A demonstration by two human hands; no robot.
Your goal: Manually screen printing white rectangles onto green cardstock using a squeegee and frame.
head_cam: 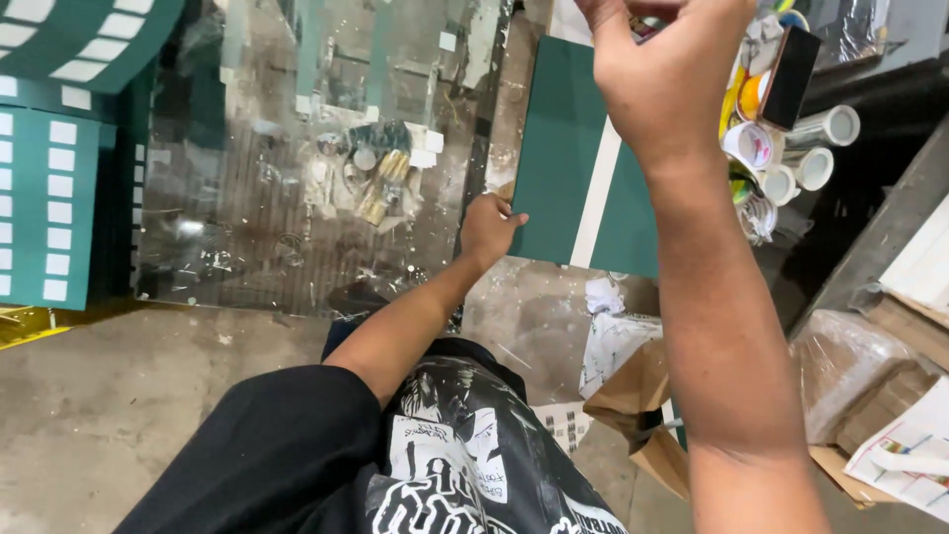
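A dark green panel [563, 148] with a white stripe down it lies flat in front of me. My left hand [487, 225] grips its near left corner, fingers curled over the edge. My right hand [664, 69] is raised close to the camera above the panel's far right part, fingers pinched together at the top edge of the view; what they hold is cut off. A glass-topped table [297, 227] lies to the left of the panel.
Rolls of tape and film [801, 148] crowd the right of the panel. Green boards with white squares [49, 178] stack at the left. Brown paper bags [643, 405], wrapped bundles [860, 366] and papers lie on the concrete floor at right.
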